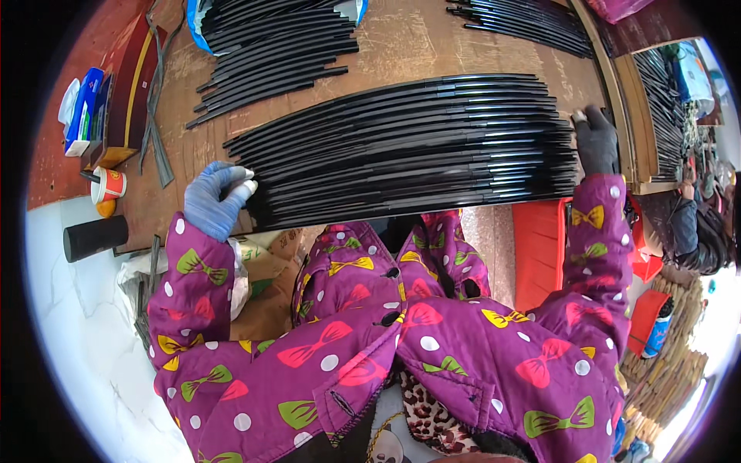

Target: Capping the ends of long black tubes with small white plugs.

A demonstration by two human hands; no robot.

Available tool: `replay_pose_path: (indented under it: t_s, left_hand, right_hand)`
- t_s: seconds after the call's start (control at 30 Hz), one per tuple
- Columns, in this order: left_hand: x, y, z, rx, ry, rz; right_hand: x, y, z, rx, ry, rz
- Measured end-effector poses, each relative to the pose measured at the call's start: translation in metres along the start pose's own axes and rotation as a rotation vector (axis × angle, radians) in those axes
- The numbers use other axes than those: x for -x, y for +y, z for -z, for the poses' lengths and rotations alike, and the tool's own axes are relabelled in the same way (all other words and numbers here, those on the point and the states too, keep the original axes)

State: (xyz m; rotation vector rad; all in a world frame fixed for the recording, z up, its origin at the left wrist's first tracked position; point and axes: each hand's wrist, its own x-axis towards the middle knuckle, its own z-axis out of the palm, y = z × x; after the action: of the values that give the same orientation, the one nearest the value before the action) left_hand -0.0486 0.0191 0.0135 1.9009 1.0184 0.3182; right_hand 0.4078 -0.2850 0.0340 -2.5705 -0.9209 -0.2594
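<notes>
A wide row of thin black rods (pixel 401 147) lies side by side along the table's near edge, their ends pointing left and right. At the left ends is my left hand (pixel 214 202), in a blue-grey glove with white fingertips. Its thumb and finger close in a pinch on the end of one black rod. Beyond the right ends rests my right hand (pixel 597 143) in a dark grey glove, beside a wooden ledge. Its fingers extend forward, slightly apart, with nothing visible between them.
Another pile of black rods (pixel 278 46) lies farther back, partly over a blue-edged bag. More rods (pixel 529 23) are at the far right. At left are a dark red box (pixel 127 92), a blue pack (pixel 83 112) and a paper cup (pixel 109 185). A red crate (pixel 538 251) stands below the table edge.
</notes>
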Motion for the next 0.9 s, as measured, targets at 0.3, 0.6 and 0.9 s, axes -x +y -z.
replay_pose_path:
  t_s: [0.3, 0.6, 0.9]
  left_hand:
    - [-0.071, 0.013, 0.015, -0.692, 0.217, -0.491]
    - [-0.079, 0.016, 0.016, -0.936, 0.216, -0.5]
    - [-0.085, 0.004, 0.008, -0.975, 0.197, -0.548]
  right_hand:
    - [-0.106, -0.05, -0.019, 0.571, -0.147, 0.024]
    - [-0.097, -0.102, 0.005, 0.817, -0.247, 0.196]
    - [-0.095, -0.098, -0.014, 0.751, -0.288, 0.607]
